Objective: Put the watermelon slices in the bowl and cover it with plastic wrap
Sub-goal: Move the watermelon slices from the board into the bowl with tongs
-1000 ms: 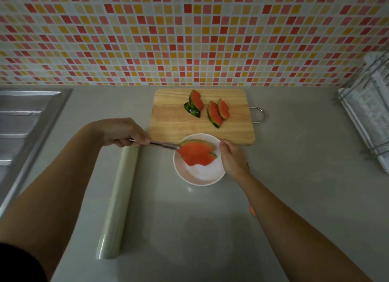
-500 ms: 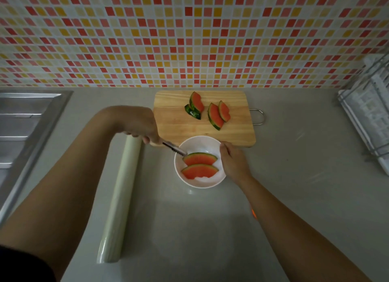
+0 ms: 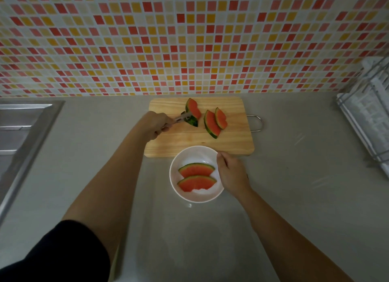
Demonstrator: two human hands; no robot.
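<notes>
Five watermelon slices (image 3: 196, 182) all told: two lie flat in the one white bowl (image 3: 194, 153) on the bench (image 3: 294, 197), and three stand on the wooden board (image 3: 189, 142) behind it. The left grip (image 3: 156, 123) clenches metal tongs (image 3: 179, 119) (tips at the leftmost slice (image 3: 194, 110)). The right grip (image 3: 230, 173) holds the bowl's rim.

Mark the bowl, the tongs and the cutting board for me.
bowl (image 3: 194, 155): head view, bare inner wall by the far rim.
tongs (image 3: 178, 119): head view, middle of the metal arms.
cutting board (image 3: 189, 141): head view, bare wood near the front edge.
</notes>
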